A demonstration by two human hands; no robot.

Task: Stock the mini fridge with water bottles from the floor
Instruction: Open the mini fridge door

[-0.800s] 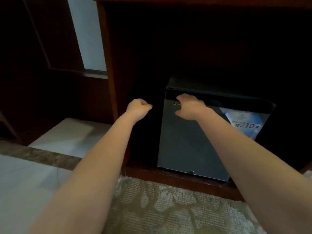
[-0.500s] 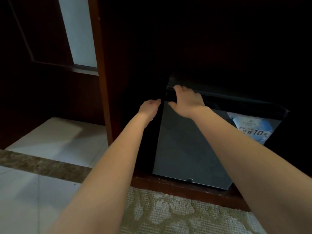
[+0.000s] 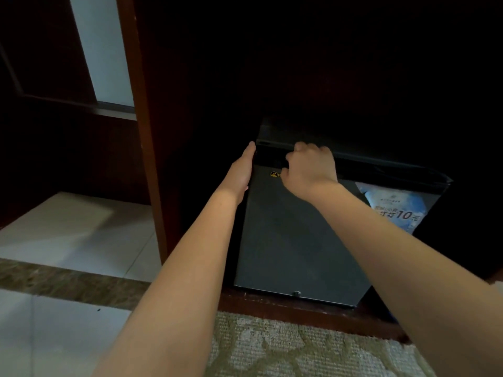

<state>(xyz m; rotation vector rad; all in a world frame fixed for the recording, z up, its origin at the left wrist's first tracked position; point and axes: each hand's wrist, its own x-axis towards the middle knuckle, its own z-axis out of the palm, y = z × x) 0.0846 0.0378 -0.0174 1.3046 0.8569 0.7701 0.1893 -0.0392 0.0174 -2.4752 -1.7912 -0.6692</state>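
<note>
Head view, sweeping left to right: pale tiled floor (image 3: 68,240) at the far left, then the dark wooden upright (image 3: 141,131) of the cabinet that houses the mini fridge (image 3: 381,165); my left hand (image 3: 241,172) lies flat, fingers straight, against the fridge's left edge, gripping nothing; I judge it is there to brace the box so it does not slide when I pull; my right hand (image 3: 310,167) hooks curled fingers over the top edge of the fridge door (image 3: 294,254), the natural purchase for swinging it open; a blue sticker (image 3: 394,210) sits at the door's upper right; the door looks closed, so whatever is inside is hidden; no water bottles show anywhere, neither on the tiles nor on the patterned rug (image 3: 299,346) below; by my reckoning, stocking has not begun.
</note>
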